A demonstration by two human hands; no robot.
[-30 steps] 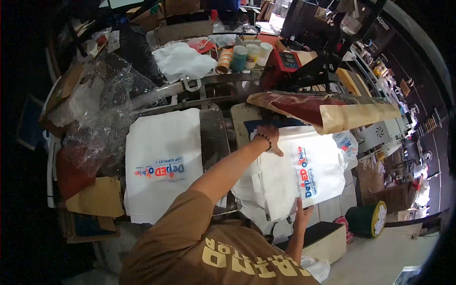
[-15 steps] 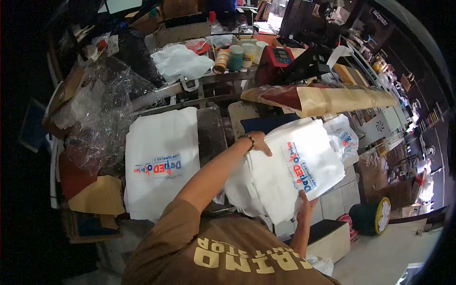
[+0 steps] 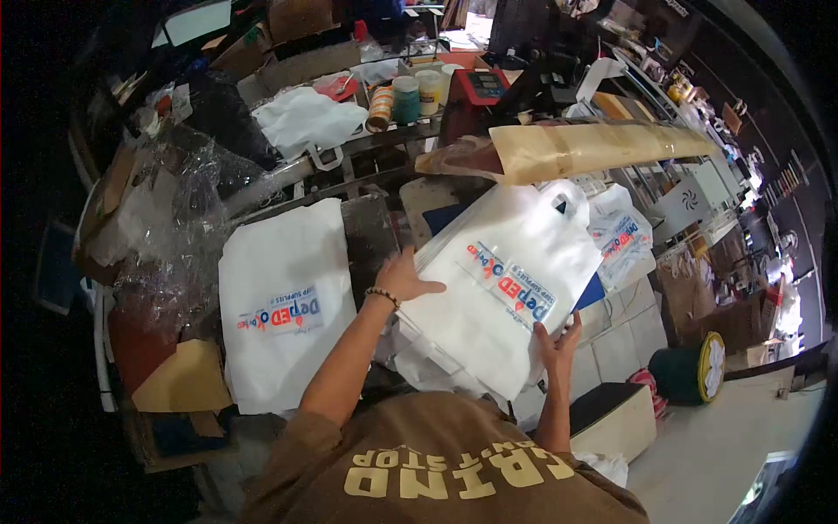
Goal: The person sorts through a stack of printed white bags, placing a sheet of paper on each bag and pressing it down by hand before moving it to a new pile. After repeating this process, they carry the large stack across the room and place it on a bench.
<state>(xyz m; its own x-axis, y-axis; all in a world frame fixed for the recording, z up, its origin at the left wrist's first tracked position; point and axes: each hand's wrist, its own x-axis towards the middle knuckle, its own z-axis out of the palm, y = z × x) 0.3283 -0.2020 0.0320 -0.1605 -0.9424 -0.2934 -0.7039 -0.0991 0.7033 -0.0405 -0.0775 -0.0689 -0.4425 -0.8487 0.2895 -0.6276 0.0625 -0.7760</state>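
Between my hands is a stack of white printed bags [image 3: 497,271], tilted, with a cut-out handle at its far end and blue and red lettering on the top bag. My left hand [image 3: 406,278], a beaded bracelet at its wrist, grips the stack's left edge with the thumb on top. My right hand [image 3: 557,345] holds the lower right edge, its fingers partly hidden. More loose white bags [image 3: 428,354] lie beneath the near left corner. Farther left, a second printed white bag pile [image 3: 284,349] lies flat.
A brown paper-covered roll [image 3: 602,150] lies just beyond the stack. More printed bags [image 3: 621,229] sit to the right. Clear plastic wrap [image 3: 188,201] heaps at left. Jars [image 3: 406,98] and a red machine [image 3: 483,86] stand at the back.
My left hand has moved from the stack's far edge to its left edge. The stack has shifted and its handle end now shows. My right hand remains at the lower right edge.
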